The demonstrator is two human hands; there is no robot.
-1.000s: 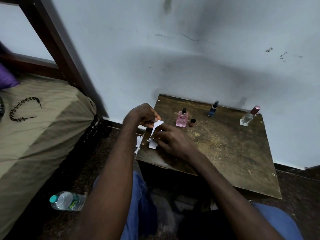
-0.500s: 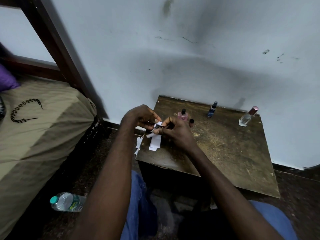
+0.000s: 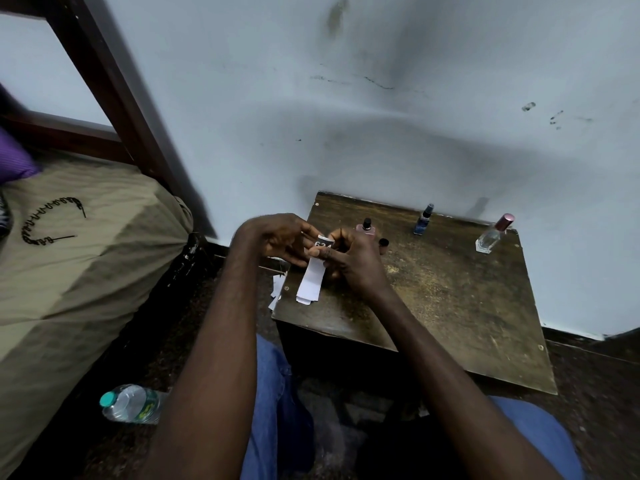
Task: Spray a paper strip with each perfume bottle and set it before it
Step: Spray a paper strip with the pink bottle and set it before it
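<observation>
Both hands pinch the top of a bundle of white paper strips (image 3: 311, 278) above the left end of a small wooden table (image 3: 450, 306). My left hand (image 3: 277, 240) grips it from the left, my right hand (image 3: 349, 258) from the right. The bundle's top has a dark patch with white digits. A pink perfume bottle (image 3: 367, 228) with a black sprayer stands just behind my right hand, mostly hidden. Its dark cap (image 3: 383, 242) lies beside it. Along the wall stand a blue perfume bottle (image 3: 423, 221) and a clear bottle (image 3: 493, 235) with a pink cap.
More paper scraps (image 3: 277, 292) lie off the table's left edge. A bed with an olive sheet (image 3: 79, 258) fills the left side. On the floor beside my left arm lies a plastic water bottle (image 3: 130, 403). The wall stands right behind the table.
Both hands have lifted the strip bundle from the table's left edge and turned it upright. My right hand has moved up in front of the pink bottle.
</observation>
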